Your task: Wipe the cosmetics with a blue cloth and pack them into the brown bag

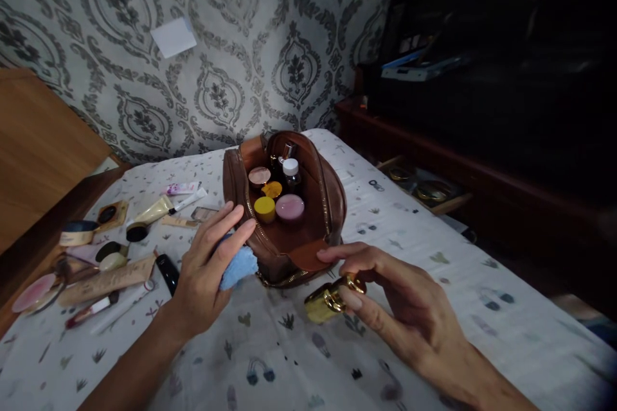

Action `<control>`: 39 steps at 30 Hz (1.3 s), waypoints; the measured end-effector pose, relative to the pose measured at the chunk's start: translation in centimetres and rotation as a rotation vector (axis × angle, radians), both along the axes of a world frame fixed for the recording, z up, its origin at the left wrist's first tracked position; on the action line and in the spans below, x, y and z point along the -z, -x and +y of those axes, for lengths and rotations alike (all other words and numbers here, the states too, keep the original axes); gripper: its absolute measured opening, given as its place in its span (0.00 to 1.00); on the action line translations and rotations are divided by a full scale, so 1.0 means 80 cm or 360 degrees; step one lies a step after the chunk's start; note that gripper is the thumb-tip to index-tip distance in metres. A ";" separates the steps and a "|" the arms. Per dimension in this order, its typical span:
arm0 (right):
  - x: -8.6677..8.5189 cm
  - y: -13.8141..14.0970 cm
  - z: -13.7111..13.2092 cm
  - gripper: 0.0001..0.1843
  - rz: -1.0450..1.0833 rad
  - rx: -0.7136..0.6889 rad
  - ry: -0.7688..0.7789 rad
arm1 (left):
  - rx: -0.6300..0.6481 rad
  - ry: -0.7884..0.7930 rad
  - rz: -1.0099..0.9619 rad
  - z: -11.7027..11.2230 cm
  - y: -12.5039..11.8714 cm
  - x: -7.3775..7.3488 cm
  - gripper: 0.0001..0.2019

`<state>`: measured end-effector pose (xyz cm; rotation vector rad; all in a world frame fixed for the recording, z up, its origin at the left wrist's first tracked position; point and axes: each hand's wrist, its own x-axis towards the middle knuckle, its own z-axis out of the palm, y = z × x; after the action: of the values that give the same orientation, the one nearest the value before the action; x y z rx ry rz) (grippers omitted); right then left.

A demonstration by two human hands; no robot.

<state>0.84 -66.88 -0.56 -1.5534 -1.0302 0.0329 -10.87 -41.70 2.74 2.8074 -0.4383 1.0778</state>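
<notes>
A brown leather toiletry bag [332, 205] stands unzipped on the patterned bedsheet [424, 231], holding several small jars and bottles, among them a pink-lidded jar [290, 207] and a yellow-lidded one [265, 208]. My left hand [207, 270] holds a light blue cloth [240, 268] just left of the bag. My right hand [385, 302] grips a shiny gold container [328, 300] in front of the bag, its fingertips close to the bag's flap.
Several cosmetics lie scattered at the left: tubes [108, 280], compacts [33, 292], a black stick [167, 271]. A wooden headboard [33, 148] rises far left. Patterned wallpaper with a white paper [173, 36] is behind. A dark cabinet with an open drawer [424, 189] stands to the right.
</notes>
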 end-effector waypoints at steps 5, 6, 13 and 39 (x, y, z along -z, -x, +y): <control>-0.003 0.001 0.003 0.04 0.0033 -0.0009 -0.0029 | 0.0019 0.0010 -0.0007 0.000 -0.001 0.002 0.25; -0.004 0.001 0.003 0.05 0.0059 -0.0011 -0.0024 | 0.0020 0.0013 -0.0014 -0.001 -0.001 0.003 0.25; -0.007 0.005 0.007 0.09 0.0236 -0.0035 -0.0051 | 0.0035 0.0040 0.0016 0.001 0.000 0.006 0.25; -0.001 0.012 0.012 0.11 0.0362 0.0010 -0.0190 | 0.0028 0.0052 -0.0009 0.002 0.000 0.012 0.26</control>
<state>-0.10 -65.91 -0.45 -1.4087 -0.8328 0.1379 -10.86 -41.51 1.78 2.7675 -0.4412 1.0794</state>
